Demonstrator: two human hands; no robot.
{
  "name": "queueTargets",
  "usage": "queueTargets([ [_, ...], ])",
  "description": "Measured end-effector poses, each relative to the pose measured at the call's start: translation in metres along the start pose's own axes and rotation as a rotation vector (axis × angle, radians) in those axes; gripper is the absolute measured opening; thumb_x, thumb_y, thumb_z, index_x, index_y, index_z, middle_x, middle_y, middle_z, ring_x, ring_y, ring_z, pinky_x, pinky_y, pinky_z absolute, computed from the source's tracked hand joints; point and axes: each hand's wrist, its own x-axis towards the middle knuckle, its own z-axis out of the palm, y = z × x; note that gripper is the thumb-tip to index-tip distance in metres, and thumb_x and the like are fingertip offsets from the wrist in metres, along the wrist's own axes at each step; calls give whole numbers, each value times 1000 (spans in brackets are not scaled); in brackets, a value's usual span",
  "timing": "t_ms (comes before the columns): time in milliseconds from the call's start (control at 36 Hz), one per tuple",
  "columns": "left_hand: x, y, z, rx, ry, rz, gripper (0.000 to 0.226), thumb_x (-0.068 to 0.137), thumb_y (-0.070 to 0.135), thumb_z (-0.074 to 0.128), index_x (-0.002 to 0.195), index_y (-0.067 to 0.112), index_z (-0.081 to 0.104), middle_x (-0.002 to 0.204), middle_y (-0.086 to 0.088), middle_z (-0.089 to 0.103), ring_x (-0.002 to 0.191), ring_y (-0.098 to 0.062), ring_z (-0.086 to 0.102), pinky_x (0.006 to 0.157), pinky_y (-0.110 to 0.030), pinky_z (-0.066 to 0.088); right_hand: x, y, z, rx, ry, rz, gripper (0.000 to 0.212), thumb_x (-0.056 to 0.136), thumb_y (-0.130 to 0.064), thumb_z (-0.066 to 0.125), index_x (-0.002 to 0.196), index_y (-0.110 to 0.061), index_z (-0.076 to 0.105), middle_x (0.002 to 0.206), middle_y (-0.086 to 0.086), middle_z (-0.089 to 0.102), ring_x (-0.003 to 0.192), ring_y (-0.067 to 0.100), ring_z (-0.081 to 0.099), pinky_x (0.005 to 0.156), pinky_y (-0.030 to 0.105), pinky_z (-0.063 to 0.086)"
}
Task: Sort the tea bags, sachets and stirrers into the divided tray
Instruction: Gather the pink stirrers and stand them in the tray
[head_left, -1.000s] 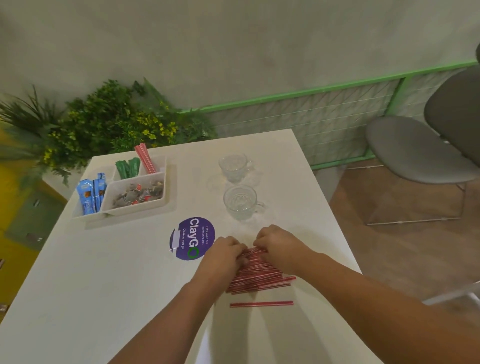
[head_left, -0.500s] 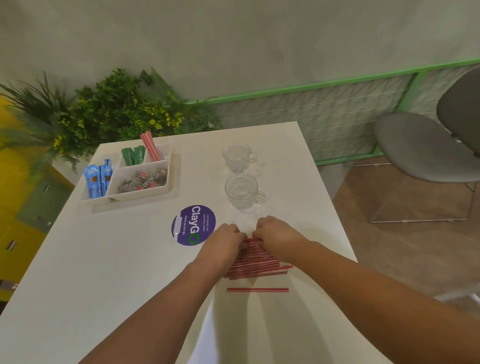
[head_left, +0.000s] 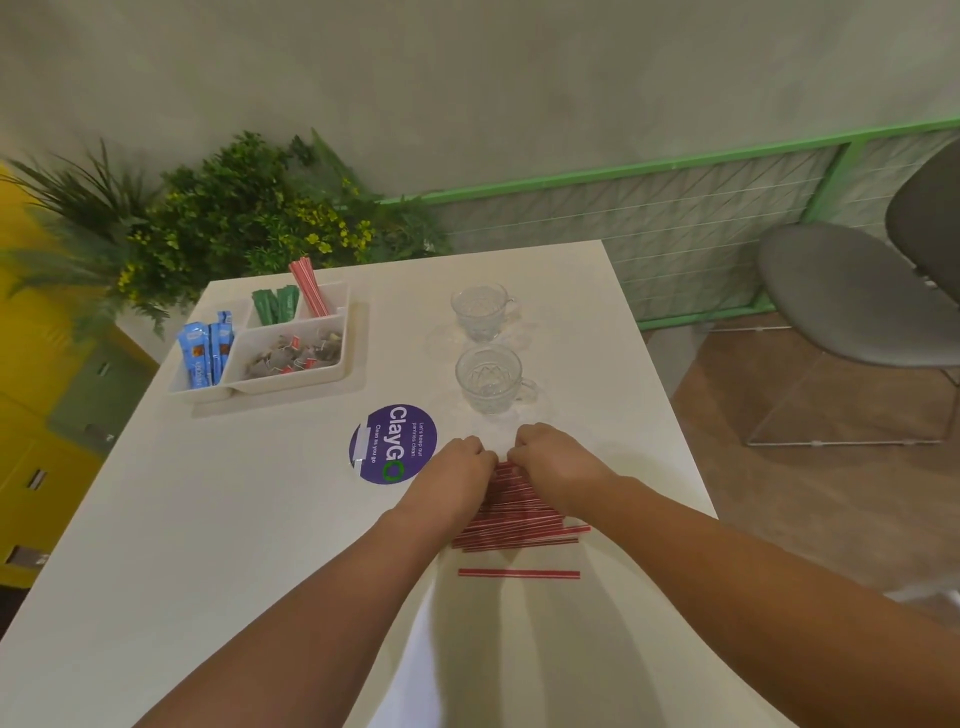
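Both hands pressed down on the far part of the pile of red stirrers (head_left: 514, 519), the left hand (head_left: 457, 475) and the right hand (head_left: 556, 465) knuckle to knuckle, fingers curled under and out of sight. Whether either had closed round any sticks could not be told; they looked to be squaring the pile rather than lifting it.

The stirrers lay directly beneath and just nearer the body than the grip, their long axis running crosswise, left to right. One stray stirrer (head_left: 518, 573) sat apart on the body side, parallel to the rest and touched by neither hand.

Just beyond the hands stood a glass cup (head_left: 488, 376), with a second glass cup (head_left: 479, 309) farther off. Beside the left hand was a round purple sticker (head_left: 393, 443).

The divided tray (head_left: 353, 343) lay well away, forward and to the left of the grip, so the left hand was the nearer one. Its far compartment already held upright red stirrers (head_left: 309, 288) next to green sachets (head_left: 275, 305); tea bags (head_left: 296, 351) filled the big section and blue sachets (head_left: 205, 348) the left one. In my judgement the bundle would need turning from crosswise to near upright for that slot.
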Motion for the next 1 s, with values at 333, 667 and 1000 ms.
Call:
queueTargets([
  [333, 2, -13, -33, 1, -9, 52, 29, 89, 1, 56, 113, 16, 61, 105, -3, 54, 85, -24, 61, 76, -38, 53, 1, -3, -23, 94, 107, -3, 16, 96, -8, 51, 96, -10, 66, 95, 5, 51, 82, 24, 56, 72, 33, 45],
  [667, 9, -48, -75, -5, -107, 79, 24, 96, 8, 49, 106, 19, 67, 90, 0, 52, 84, -22, 56, 74, -36, 47, 8, -25, -57, 375, 67, 21, 24, 103, -17, 43, 98, -9, 65, 94, 6, 61, 83, 21, 57, 73, 33, 47],
  [1000, 9, -70, -191, 43, -445, 61, 24, 99, 29, 53, 114, 25, 71, 92, 5, 69, 70, -5, 57, 62, -23, 44, 35, -69, -100, 724, -126, -36, 24, 103, -25, 47, 82, -13, 52, 74, 0, 50, 63, 12, 42, 58, 25, 34],
])
